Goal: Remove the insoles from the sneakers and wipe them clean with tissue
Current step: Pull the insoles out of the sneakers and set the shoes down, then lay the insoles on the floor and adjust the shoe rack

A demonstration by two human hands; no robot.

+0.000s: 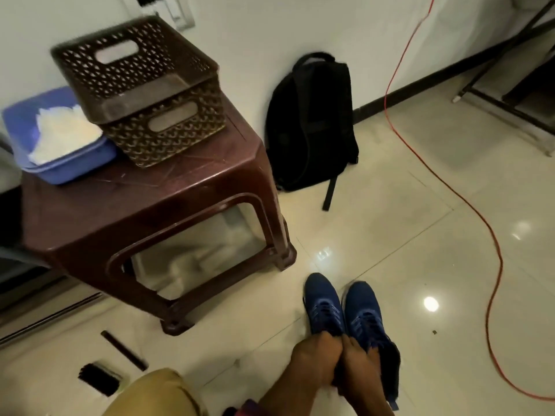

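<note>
Sneakers, two of them, stand side by side on the floor with toes pointing away: the left sneaker and the right sneaker, both of dark blue knit fabric with blue laces. The left hand has its fingers curled over the heel opening of the left sneaker. The right hand grips the right sneaker at its opening in the same way. A dark flap juts up beside the right hand; blur hides whether it is an insole or part of the shoe. A knee in tan cloth fills the lower edge.

The floor is of glossy cream tiles that mirror a lamp. On it to the left lie a narrow black strip and a black bristly block.

Beyond stands one maroon plastic stool, square-topped and scratched. On it sit two brown perforated plastic baskets with slot handles, the upper basket set askew in the lower basket. Just beside them is a blue plastic tub that holds a heap of crumpled white tissue.

A black fabric backpack leans on the white wall. One red cable snakes down the wall and across the tiles. A dark metal frame stands at far right.
</note>
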